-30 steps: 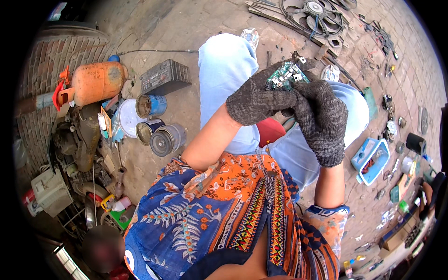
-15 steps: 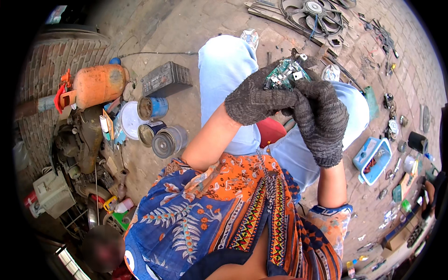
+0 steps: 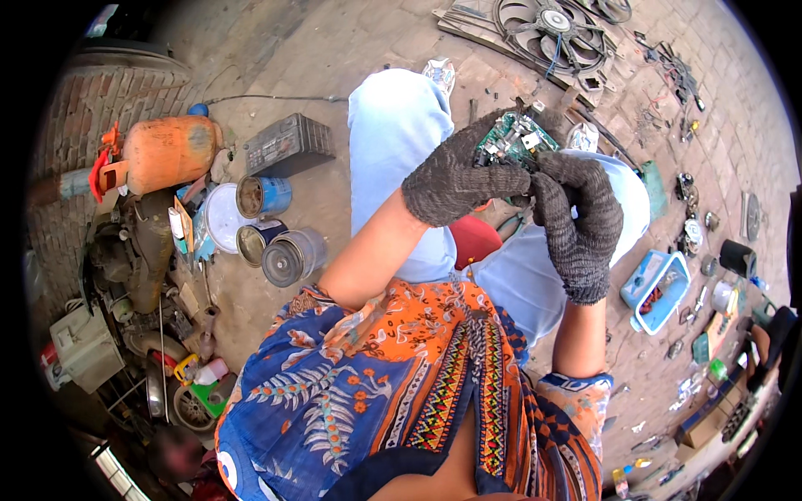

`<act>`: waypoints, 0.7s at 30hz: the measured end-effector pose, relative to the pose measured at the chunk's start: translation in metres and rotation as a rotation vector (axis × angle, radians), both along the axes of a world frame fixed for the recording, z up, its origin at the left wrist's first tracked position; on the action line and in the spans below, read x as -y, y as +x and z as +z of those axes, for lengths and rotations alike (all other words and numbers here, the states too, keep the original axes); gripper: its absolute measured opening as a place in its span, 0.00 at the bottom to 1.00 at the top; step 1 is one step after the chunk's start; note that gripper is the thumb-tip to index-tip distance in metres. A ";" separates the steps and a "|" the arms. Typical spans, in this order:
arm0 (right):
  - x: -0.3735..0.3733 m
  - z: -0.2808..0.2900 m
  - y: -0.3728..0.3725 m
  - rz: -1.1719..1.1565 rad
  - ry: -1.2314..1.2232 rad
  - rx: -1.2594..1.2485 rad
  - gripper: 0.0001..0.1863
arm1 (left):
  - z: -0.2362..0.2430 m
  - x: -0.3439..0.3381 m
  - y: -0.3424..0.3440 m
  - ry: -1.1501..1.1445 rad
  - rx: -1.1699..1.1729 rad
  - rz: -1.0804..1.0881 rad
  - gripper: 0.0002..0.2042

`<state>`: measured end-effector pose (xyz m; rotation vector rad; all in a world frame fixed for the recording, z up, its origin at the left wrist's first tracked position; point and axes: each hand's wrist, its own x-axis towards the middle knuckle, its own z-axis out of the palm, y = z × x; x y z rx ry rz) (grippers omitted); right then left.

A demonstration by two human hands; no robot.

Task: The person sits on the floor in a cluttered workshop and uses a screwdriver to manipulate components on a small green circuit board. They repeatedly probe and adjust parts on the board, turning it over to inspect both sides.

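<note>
A green circuit board (image 3: 511,142) with pale, square and metal parts on it is gripped in my left hand (image 3: 459,174), above my knees. Grey knitted gloves cover both hands. My right hand (image 3: 583,217) meets the board's lower right side with thumb and fingers bent together in a pinch. Whatever lies between those fingertips is too small and covered to make out. Below the hands, between my legs, a red surface (image 3: 476,240) shows, and beside it a tool with green handles (image 3: 511,224) is partly hidden.
To the left stand a black battery (image 3: 288,144), several paint cans (image 3: 264,196) and an orange gas cylinder (image 3: 171,154). A blue basket (image 3: 657,292) with small parts sits at the right, among scattered scraps. A radiator fan (image 3: 551,33) lies ahead on the paving.
The board has tilted slightly in my left hand. My right fingers have loosened, and a gap now shows between thumb and fingers. The whole view has shifted a little.
</note>
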<state>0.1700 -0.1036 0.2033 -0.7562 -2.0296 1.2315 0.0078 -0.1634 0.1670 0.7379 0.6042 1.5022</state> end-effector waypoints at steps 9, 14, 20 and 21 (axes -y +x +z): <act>0.012 -0.006 0.011 -0.103 -0.222 -0.161 0.11 | -0.004 0.002 0.003 -0.071 -0.007 0.043 0.26; 0.014 -0.005 0.017 -0.074 -0.286 -0.240 0.16 | 0.009 0.004 0.002 -0.123 -0.060 0.077 0.22; 0.019 0.006 0.012 -0.309 -0.181 -0.236 0.16 | -0.021 0.011 -0.008 0.163 -0.965 0.521 0.17; 0.017 0.006 0.013 -0.272 -0.211 -0.220 0.15 | -0.022 0.012 -0.008 0.371 -1.226 0.655 0.18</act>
